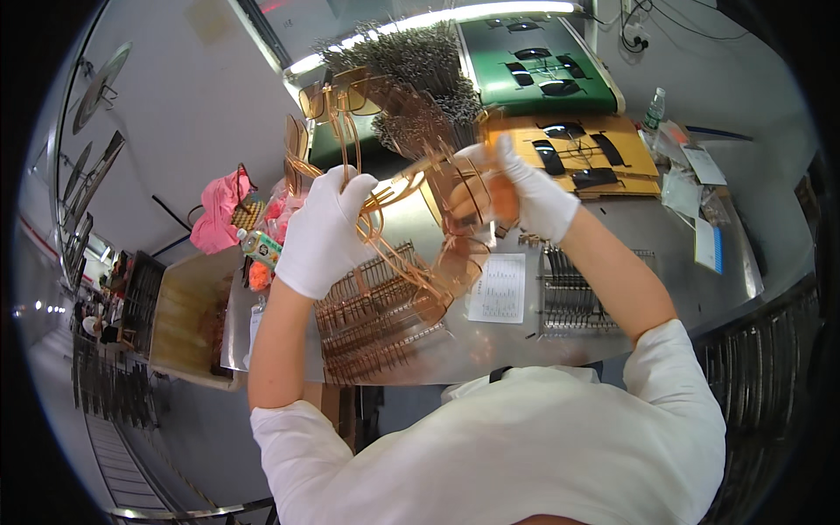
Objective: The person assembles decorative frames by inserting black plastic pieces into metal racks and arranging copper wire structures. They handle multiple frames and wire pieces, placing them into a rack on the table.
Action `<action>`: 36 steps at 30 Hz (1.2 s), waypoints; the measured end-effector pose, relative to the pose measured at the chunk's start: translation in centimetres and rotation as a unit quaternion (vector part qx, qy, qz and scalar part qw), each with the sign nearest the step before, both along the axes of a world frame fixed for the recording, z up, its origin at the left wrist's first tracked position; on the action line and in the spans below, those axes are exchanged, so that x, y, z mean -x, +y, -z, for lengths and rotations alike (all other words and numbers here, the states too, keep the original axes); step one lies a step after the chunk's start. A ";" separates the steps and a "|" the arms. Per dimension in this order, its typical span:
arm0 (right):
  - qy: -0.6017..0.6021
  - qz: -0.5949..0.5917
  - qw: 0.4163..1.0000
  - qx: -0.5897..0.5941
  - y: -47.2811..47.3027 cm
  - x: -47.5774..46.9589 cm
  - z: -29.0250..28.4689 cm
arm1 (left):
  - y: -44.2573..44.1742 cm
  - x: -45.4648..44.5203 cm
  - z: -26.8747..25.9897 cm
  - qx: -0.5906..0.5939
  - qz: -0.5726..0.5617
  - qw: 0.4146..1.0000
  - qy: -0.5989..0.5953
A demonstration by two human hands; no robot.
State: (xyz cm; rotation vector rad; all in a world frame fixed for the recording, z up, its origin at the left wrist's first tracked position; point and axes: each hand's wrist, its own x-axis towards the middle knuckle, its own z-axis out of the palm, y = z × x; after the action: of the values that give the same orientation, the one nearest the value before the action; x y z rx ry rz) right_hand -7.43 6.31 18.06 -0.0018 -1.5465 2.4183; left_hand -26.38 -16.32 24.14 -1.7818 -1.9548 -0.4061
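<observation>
My left hand (325, 230), in a white glove, grips the copper-coloured wire stem of a lens rack (377, 220) held above the table. Brown-tinted lenses (351, 92) are fixed around the rack's wire arms, at its upper left and on its right side. My right hand (535, 190), also gloved in white, is at the rack's right side among the tinted lenses. Motion blurs it, and an orange patch (504, 200) shows at its fingers. Whether those fingers are closed on a lens cannot be made out.
On the metal table (495, 364) stand a copper-toned wire rack (367, 315), a printed sheet (499, 289) and a dark rack (574, 289). Dark lenses lie on a yellow board (630, 151) and a green conveyor belt (485, 62). Many wire stems (420, 59) crowd behind. A bin (190, 315) stands left.
</observation>
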 end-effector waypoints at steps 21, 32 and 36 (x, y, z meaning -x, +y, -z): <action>0.216 0.139 0.673 -0.694 -2.9 -0.8 -0.7 | -5.9 7.7 4.9 -0.012 0.526 0.387 -0.757; 0.272 0.013 0.444 -0.854 -6.7 4.9 -2.4 | -3.5 4.7 5.3 -0.050 0.506 0.273 -0.817; 0.124 0.023 0.453 -0.883 -7.5 7.0 0.7 | -1.8 6.7 9.7 -0.261 0.225 0.330 -0.879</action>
State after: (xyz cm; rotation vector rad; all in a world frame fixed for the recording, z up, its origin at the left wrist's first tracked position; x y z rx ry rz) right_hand -14.45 -1.16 17.35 0.6054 -2.7673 -0.2776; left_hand -33.09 -18.15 14.44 -0.8062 -1.1080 -3.7501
